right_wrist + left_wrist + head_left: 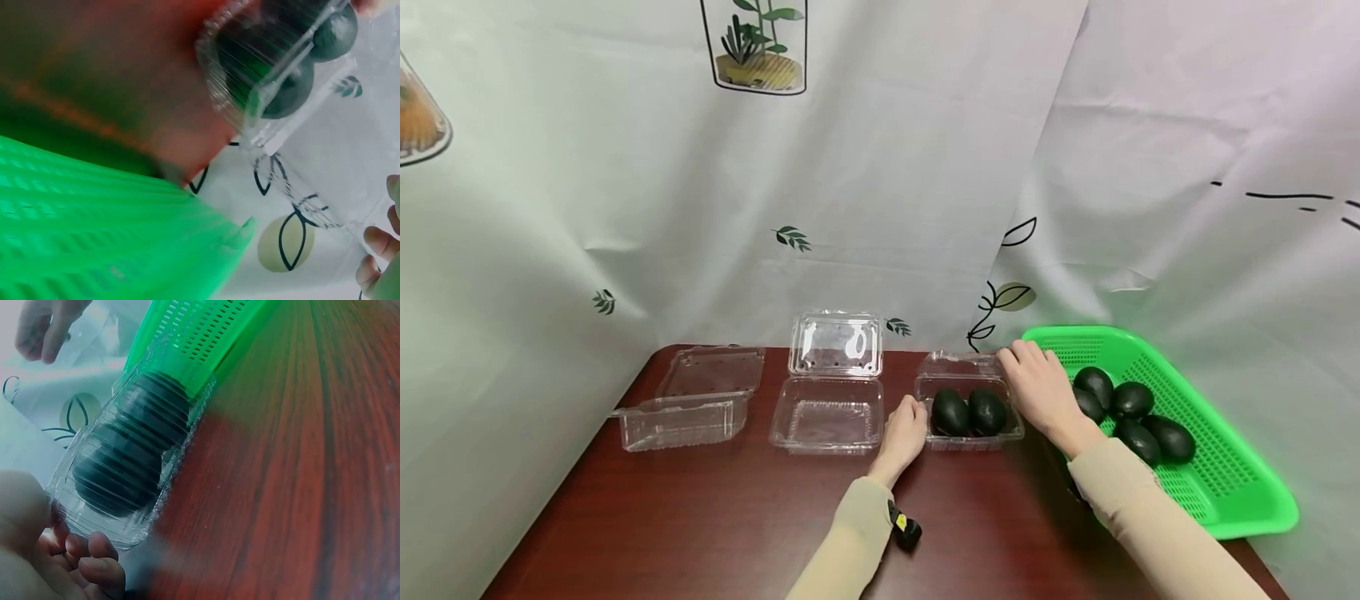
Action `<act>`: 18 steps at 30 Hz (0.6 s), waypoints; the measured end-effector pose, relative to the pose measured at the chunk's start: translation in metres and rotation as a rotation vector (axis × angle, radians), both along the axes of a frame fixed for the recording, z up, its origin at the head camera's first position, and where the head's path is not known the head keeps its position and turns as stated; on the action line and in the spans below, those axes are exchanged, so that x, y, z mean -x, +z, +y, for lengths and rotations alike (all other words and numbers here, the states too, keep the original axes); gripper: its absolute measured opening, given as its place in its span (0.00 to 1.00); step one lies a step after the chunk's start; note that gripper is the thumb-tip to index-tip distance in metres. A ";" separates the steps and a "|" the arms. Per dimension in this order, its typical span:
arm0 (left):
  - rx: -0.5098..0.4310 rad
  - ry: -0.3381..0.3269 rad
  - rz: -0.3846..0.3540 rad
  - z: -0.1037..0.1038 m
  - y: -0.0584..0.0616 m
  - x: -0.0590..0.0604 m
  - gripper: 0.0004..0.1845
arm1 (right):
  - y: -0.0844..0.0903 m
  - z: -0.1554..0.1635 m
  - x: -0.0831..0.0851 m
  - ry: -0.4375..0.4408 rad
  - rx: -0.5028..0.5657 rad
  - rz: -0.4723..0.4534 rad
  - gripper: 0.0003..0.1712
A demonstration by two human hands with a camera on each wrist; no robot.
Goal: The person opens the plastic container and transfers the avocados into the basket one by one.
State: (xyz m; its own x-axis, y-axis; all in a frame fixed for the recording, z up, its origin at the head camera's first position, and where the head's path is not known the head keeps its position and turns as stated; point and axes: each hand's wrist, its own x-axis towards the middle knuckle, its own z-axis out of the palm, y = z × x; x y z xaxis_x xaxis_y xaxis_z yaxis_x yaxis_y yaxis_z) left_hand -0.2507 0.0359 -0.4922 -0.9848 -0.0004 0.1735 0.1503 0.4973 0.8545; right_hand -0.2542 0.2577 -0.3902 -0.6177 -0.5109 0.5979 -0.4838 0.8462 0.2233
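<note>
A clear clamshell box (pixel 970 437) on the dark red table holds two dark avocados (pixel 951 412) (pixel 987 411). My left hand (pixel 916 414) grips the box's left side; in the left wrist view its curled fingers (pixel 94 562) sit under the ribbed rim of the box (pixel 100 515). My right hand (pixel 1013 358) holds the raised lid (pixel 958 364) at its back right corner. In the right wrist view its fingertips (pixel 375 256) sit at the edge of the clear lid (pixel 312 200).
A green mesh basket (pixel 1225 475) with several avocados (pixel 1131 400) stands at the right edge of the table. Left of the held box stand an open clamshell box (pixel 831 412) and another one (pixel 685 404). A patterned white curtain (pixel 880 208) hangs behind.
</note>
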 end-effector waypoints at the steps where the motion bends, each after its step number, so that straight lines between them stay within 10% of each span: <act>1: -0.005 0.001 -0.005 0.000 0.000 0.000 0.13 | 0.002 -0.001 0.003 -0.007 0.001 -0.005 0.10; 18: -0.082 0.007 -0.009 0.000 -0.006 0.002 0.13 | 0.016 -0.013 0.064 -0.060 0.101 -0.049 0.03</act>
State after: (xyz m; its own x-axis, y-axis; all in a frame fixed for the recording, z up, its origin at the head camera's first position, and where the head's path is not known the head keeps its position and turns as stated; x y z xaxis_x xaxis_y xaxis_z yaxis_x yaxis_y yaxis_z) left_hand -0.2531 0.0361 -0.4980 -0.9863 -0.0214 0.1636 0.1390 0.4267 0.8936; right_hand -0.3179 0.2447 -0.3746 -0.6751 -0.4110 0.6125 -0.4402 0.8908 0.1126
